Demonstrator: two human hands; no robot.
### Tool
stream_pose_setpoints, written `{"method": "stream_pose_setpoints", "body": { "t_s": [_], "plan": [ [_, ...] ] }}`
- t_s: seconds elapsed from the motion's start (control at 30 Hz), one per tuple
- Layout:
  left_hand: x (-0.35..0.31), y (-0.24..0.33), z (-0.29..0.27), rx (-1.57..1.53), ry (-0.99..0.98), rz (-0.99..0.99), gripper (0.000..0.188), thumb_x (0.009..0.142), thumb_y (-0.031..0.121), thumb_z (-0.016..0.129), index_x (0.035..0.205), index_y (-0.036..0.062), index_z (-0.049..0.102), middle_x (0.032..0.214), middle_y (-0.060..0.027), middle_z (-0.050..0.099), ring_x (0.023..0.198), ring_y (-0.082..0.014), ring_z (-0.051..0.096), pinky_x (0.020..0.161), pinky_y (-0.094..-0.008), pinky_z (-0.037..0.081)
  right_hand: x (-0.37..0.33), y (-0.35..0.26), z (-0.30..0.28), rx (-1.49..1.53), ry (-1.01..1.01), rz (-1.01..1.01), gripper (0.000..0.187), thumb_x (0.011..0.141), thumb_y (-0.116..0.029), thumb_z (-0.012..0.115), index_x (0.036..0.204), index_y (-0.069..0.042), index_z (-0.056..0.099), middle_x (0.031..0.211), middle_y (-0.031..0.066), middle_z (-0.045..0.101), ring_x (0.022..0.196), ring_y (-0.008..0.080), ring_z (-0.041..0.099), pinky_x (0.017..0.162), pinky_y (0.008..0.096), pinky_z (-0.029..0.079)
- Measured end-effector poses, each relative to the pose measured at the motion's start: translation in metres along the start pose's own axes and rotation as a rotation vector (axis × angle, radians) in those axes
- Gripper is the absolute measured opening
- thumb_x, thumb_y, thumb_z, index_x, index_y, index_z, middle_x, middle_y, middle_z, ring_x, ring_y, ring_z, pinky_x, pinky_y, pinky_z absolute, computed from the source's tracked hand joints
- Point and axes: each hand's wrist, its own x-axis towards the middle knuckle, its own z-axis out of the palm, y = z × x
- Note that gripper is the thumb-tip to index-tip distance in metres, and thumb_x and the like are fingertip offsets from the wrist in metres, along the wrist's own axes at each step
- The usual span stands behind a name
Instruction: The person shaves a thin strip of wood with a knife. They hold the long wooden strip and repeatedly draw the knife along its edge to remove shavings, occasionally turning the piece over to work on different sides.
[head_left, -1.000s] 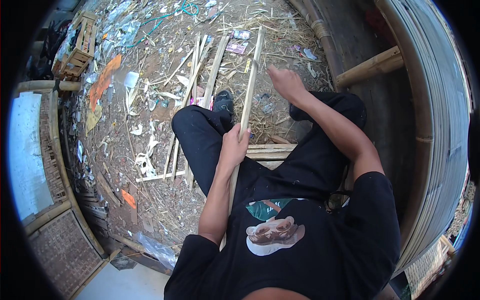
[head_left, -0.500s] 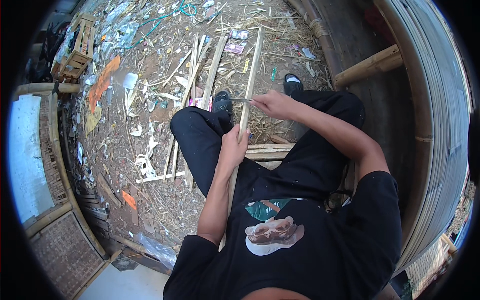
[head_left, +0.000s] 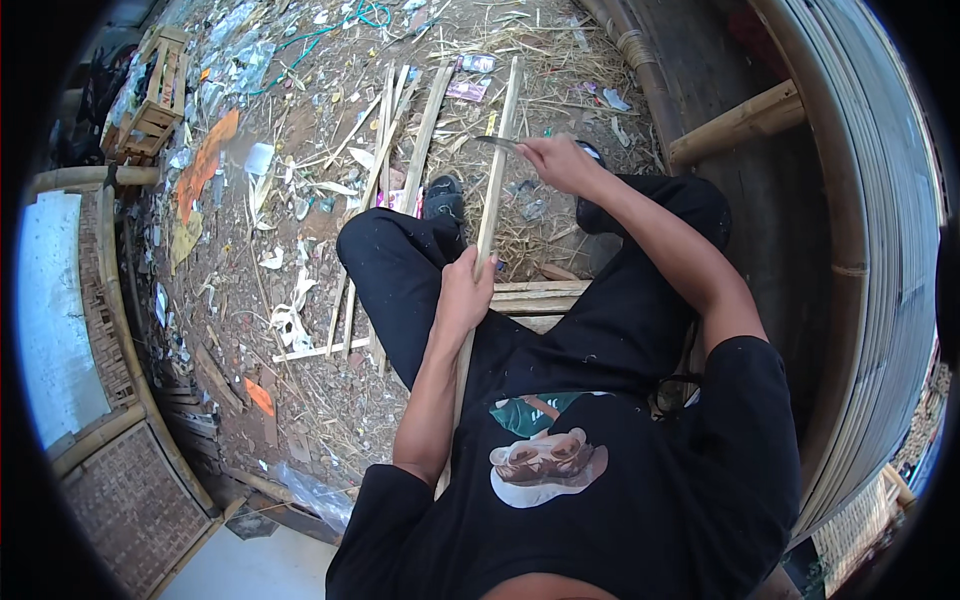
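Note:
A long, pale strip of split bamboo slopes from beside my torso out over the ground between my legs. My left hand is wrapped round it near my left knee. Farther along, a knife lies across the strip, its thin blade pointing left. My right hand grips the knife's handle, which is mostly hidden by my fingers. The strip's near end runs along my left forearm and is partly covered by it.
Several more bamboo strips lie beyond my left foot. Straw and plastic scraps litter the dirt. A wooden crate stands far left, a bamboo wall rises at right, and a bamboo slat bench shows between my thighs.
My right hand and the knife have moved away from me along the strip. My left hand keeps its hold with barely any shift, and my right foot has shifted slightly.

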Motion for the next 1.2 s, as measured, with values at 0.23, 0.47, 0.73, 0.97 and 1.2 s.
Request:
{"method": "stream_pose_setpoints", "body": {
  "t_s": [0.23, 0.47, 0.73, 0.97, 1.2],
  "plan": [
    [0.001, -0.006, -0.003, 0.034, 0.017, 0.008, 0.024, 0.093, 0.018, 0.057, 0.085, -0.004, 0.055, 0.058, -0.0131, 0.053, 0.05, -0.0159, 0.048, 0.051, -0.0349, 0.041, -0.024, -0.028, 0.016, 0.067, -0.044, -0.135, 0.029, 0.097, -0.027, 0.051, 0.084, -0.003, 0.06, 0.062, 0.023, 0.055, 0.06, 0.0435, 0.055, 0.056, 0.0471, 0.043],
    [0.002, 0.004, 0.001, 0.076, 0.012, 0.065, 0.025, 0.093, 0.018, 0.057, 0.083, -0.0044, 0.053, 0.059, -0.0179, 0.054, 0.049, -0.0238, 0.049, 0.051, -0.0374, 0.041, 0.008, 0.014, -0.002, -0.071, 0.114, 0.033, 0.032, 0.097, -0.032, 0.05, 0.089, -0.004, 0.064, 0.071, 0.0226, 0.062, 0.072, 0.0435, 0.061, 0.065, 0.0496, 0.048],
    [-0.002, 0.009, 0.003, 0.009, 0.027, 0.059, 0.026, 0.093, 0.016, 0.057, 0.081, -0.0048, 0.05, 0.062, -0.0244, 0.053, 0.055, -0.0401, 0.052, 0.052, -0.0413, 0.04, -0.023, -0.037, 0.01, 0.109, -0.119, -0.127, 0.033, 0.098, -0.03, 0.051, 0.091, -0.002, 0.067, 0.066, 0.0224, 0.059, 0.062, 0.0397, 0.059, 0.059, 0.0447, 0.046],
    [-0.004, 0.008, 0.004, 0.075, 0.006, 0.075, 0.025, 0.093, 0.015, 0.056, 0.08, -0.0049, 0.049, 0.062, -0.0263, 0.053, 0.06, -0.0455, 0.055, 0.052, -0.0439, 0.041, 0.011, 0.025, -0.014, -0.056, 0.012, 0.134, 0.037, 0.097, -0.037, 0.049, 0.098, -0.007, 0.069, 0.081, 0.0217, 0.065, 0.081, 0.0416, 0.063, 0.075, 0.0474, 0.051],
    [-0.003, 0.004, 0.006, 0.095, 0.036, 0.078, 0.021, 0.093, 0.013, 0.055, 0.085, -0.0063, 0.049, 0.063, -0.03, 0.055, 0.065, -0.0484, 0.057, 0.052, -0.05, 0.042, -0.016, -0.016, 0.008, 0.008, -0.179, 0.031, 0.037, 0.097, -0.036, 0.049, 0.097, -0.005, 0.069, 0.078, 0.0223, 0.065, 0.078, 0.0425, 0.062, 0.071, 0.0474, 0.05]
  ]
}}
